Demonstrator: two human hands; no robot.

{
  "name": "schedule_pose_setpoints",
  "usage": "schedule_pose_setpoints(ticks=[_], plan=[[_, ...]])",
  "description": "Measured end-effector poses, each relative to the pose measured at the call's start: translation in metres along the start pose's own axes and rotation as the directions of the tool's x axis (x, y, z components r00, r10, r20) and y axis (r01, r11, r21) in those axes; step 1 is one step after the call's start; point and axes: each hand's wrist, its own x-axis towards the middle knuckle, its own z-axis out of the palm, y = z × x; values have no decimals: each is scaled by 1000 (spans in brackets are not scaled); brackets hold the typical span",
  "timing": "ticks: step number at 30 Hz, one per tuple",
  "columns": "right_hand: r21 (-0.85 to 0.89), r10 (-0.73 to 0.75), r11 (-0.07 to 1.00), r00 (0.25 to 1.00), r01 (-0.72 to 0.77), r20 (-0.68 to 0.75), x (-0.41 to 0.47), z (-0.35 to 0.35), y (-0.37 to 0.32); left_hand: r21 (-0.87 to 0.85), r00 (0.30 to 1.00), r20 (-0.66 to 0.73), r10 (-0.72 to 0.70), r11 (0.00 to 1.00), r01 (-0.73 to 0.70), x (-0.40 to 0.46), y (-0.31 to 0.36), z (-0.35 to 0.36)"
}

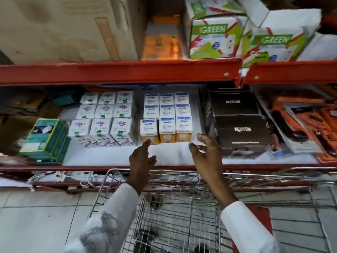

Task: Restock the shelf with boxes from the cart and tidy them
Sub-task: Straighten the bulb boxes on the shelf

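Head view of a red-framed shelf point(116, 73) above a wire cart point(175, 212), read left to right. At far left a teal box point(45, 141) sits tilted on the white shelf surface, its top open. Beside it stands a three-by-three block of white boxes with purple lettering point(104, 117), then, across a narrow gap, a three-by-three block of bulb boxes point(166, 117) with blue-and-white tops and orange fronts. The left hand point(141, 161), fingers loosely spread and holding nothing, reaches so that its fingertips point(146, 143) touch or nearly touch the front left bulb box. The right hand point(206, 152), fingers apart and curled, equally empty, hovers just right of the block's front corner. Immediately right of it, dark brown cartons point(237, 125) form a wall beside the free shelf strip; farther right lie orange tool kits point(310, 125). The upper level carries a large brown carton point(69, 28) and green-labelled boxes point(213, 39). Both white sleeves point(113, 216) cross the cart's front rim; no boxes can be made out in its basket.
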Motion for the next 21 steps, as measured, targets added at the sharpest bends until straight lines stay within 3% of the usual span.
schedule_pose_setpoints(ticks=[3, 8, 15, 21], plan=[[22, 174, 985, 985, -174, 19, 23, 27, 2, 18, 998, 54, -19, 1000, 18, 19, 7, 1], [38, 282, 959, 957, -280, -64, 60, 47, 1, 29, 996, 91, -24, 999, 22, 43, 9, 6], [16, 251, 968, 968, -251, -2, 89, 56, 37, 64, 999, 42, 11, 998, -14, 64, 7, 4], [88, 235, 968, 972, -235, 15, 76, 51, 2, 50, 999, 27, -31, 998, 29, 67, 9, 8]])
